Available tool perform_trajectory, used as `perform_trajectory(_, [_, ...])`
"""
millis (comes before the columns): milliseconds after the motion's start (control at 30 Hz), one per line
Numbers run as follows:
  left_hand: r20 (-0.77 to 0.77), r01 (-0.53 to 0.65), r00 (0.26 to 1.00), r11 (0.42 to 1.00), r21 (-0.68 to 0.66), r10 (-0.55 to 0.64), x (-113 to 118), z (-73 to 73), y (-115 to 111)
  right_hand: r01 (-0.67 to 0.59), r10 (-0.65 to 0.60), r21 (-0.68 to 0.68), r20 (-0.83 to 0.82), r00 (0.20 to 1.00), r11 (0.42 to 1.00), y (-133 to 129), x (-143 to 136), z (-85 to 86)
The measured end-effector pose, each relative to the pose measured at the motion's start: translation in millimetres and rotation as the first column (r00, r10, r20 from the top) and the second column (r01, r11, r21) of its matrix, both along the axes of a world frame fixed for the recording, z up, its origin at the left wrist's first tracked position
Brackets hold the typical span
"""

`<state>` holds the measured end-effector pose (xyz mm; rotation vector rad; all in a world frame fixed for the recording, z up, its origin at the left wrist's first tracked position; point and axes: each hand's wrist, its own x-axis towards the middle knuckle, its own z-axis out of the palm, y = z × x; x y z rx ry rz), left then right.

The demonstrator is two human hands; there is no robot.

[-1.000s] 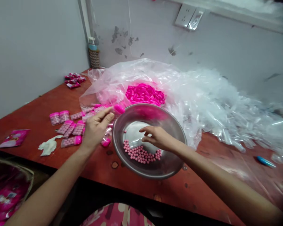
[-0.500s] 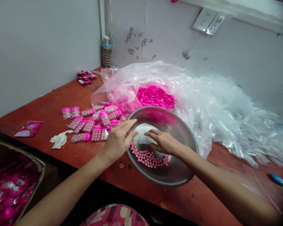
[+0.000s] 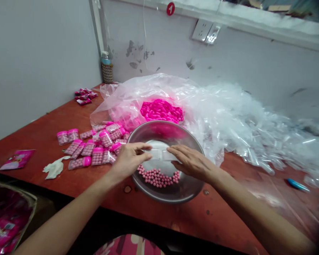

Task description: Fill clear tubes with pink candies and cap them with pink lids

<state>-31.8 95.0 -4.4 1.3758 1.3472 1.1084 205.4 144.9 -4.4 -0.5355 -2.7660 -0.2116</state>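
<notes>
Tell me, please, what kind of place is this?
Probably a small hand-packing workshop for candy. A metal bowl holds loose pink beads, filled pink-capped vials lie on the red table, and empty clear bags are heaped behind.

The left hand (image 3: pixel 129 159) no longer holds a bright pink cap up at the rim of the metal bowl (image 3: pixel 194 141); it now sits low over the bowl, sharing a small clear packet (image 3: pixel 161 154) with the right hand (image 3: pixel 192 162), fingertips meeting above the pink beads (image 3: pixel 158 177).
</notes>
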Motion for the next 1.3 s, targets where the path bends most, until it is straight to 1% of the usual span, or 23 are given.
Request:
perform_trajectory(100, [-0.024,-0.06,0.998,0.997,0.041,0.061,-6.9,0.0,16.7,0.042,-0.044,-0.067,-0.038,0.998,0.997,7.4,15.8,-1.2])
perform_trajectory(200, [-0.036,-0.054,0.998,0.993,0.101,0.058,-1.6,-5.1,40.8,0.07,-0.089,-0.224,-0.078,0.993,0.972,13.0,21.3,-3.0])
perform_trajectory(267, [-0.08,-0.046,0.995,0.983,0.18,0.061,5.8,-7.9,52.0,0.079,-0.139,-0.366,-0.138,0.981,0.927,13.8,19.4,-3.0])
perform_trajectory(333, [-0.125,-0.025,0.99,0.965,0.261,0.06,12.9,-8.9,54.3,0.08,-0.215,-0.53,-0.198,0.956,0.844,12.5,14.3,-1.6])
perform_trajectory(367, [-0.142,-0.008,0.989,0.959,0.282,0.05,16.1,-9.0,52.0,0.069,-0.262,-0.62,-0.225,0.938,0.782,11.2,10.6,-0.7])
perform_trajectory(433, [-0.144,0.053,0.989,0.965,0.256,-0.017,22.2,-9.6,42.5,-0.001,-0.368,-0.786,-0.291,0.883,0.618,8.4,0.8,0.8])
perform_trajectory(467, [-0.101,0.097,0.992,0.975,0.202,-0.078,25.3,-10.2,36.8,-0.063,-0.422,-0.842,-0.333,0.843,0.536,7.1,-5.1,1.1])
perform_trajectory(500, [-0.023,0.145,0.989,0.979,0.147,-0.143,28.1,-10.9,31.4,-0.131,-0.474,-0.873,-0.375,0.797,0.469,6.0,-11.4,1.0])
perform_trajectory(533, [0.08,0.185,0.978,0.977,0.107,-0.194,30.7,-11.6,27.0,-0.193,-0.519,-0.883,-0.415,0.747,0.427,5.1,-17.7,0.6])
perform_trajectory(567, [0.19,0.207,0.957,0.975,0.083,-0.22,32.5,-12.1,23.7,-0.236,-0.557,-0.881,-0.447,0.699,0.411,4.4,-23.6,0.1])
perform_trajectory(633, [0.346,0.177,0.918,0.982,0.071,-0.191,33.6,-12.1,21.0,-0.259,-0.604,-0.871,-0.48,0.637,0.418,3.4,-32.2,-0.1])
perform_trajectory(667, [0.375,0.139,0.914,0.988,0.07,-0.155,32.7,-11.7,20.9,-0.238,-0.607,-0.87,-0.475,0.637,0.431,2.9,-34.4,0.8])
perform_trajectory(700, [0.373,0.111,0.919,0.992,0.067,-0.128,31.0,-10.9,21.2,-0.197,-0.594,-0.872,-0.455,0.663,0.448,2.5,-35.2,2.6])
perform_trajectory(767, [0.312,0.102,0.943,0.993,0.055,-0.114,26.8,-9.4,21.3,-0.074,-0.518,-0.857,-0.375,0.769,0.51,1.9,-33.5,8.7])
perform_trajectory(867, [0.212,0.178,0.959,0.981,0.073,-0.189,21.4,-9.2,16.9,0.102,-0.346,-0.766,-0.163,0.924,0.635,2.9,-28.5,17.2])
perform_trajectory(933, [0.117,0.212,0.967,0.97,0.119,-0.225,17.9,-10.9,11.8,0.161,-0.215,-0.639,-0.007,0.977,0.752,5.3,-26.2,15.7])
perform_trajectory(967, [0.056,0.207,0.974,0.967,0.151,-0.218,15.3,-12.1,9.1,0.181,-0.158,-0.552,0.089,0.983,0.814,6.8,-25.5,11.9])
perform_trajectory(1000, [-0.002,0.181,0.983,0.966,0.186,-0.184,11.8,-13.4,6.5,0.193,-0.114,-0.458,0.194,0.974,0.868,8.4,-25.1,6.3])
perform_trajectory(1033, [-0.048,0.133,0.991,0.966,0.222,-0.125,7.5,-14.9,4.2,0.198,-0.083,-0.372,0.301,0.95,0.907,9.9,-24.9,-0.4])
perform_trajectory(1067, [-0.077,0.07,0.996,0.964,0.256,-0.052,2.4,-16.6,2.0,0.196,-0.061,-0.305,0.4,0.915,0.932,11.2,-25.0,-7.6])
perform_trajectory(1133, [-0.093,-0.055,0.992,0.95,0.306,0.087,-8.3,-20.6,-2.0,0.161,-0.006,-0.242,0.537,0.844,0.957,13.3,-26.7,-20.9])
perform_trajectory(1200, [-0.084,-0.137,0.981,0.938,0.319,0.172,-16.9,-25.4,-6.0,0.106,0.051,-0.229,0.588,0.807,0.968,14.2,-30.7,-30.2])
perform_trajectory(1300, [-0.046,-0.182,0.977,0.927,0.327,0.208,-21.5,-32.4,-11.4,0.053,0.087,-0.224,0.574,0.814,0.973,13.0,-41.1,-37.7])
